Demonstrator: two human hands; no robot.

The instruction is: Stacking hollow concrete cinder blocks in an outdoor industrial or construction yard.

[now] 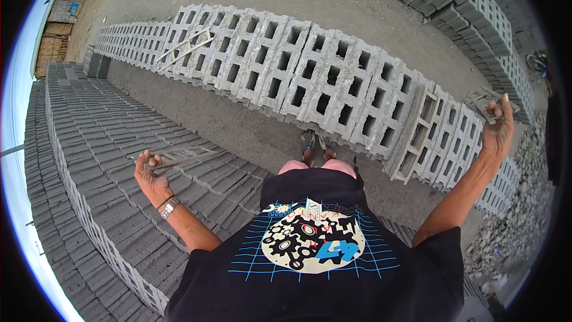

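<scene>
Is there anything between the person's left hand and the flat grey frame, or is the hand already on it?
Nothing visible is between them. The left hand already has its fingers around one end of the frame, above the dark brick stack. The right hand grips another frame over the hollow blocks.

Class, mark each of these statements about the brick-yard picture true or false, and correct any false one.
1. The left hand holds a flat slotted grey piece. True.
2. The right hand hangs down by the hip. False: it is raised out to the side, holding another flat grey piece.
3. A wristband sits on the left wrist. True.
4. The hollow blocks ahead are red. False: they are pale grey.
5. The person wears a black shirt with a printed design. True.
</scene>
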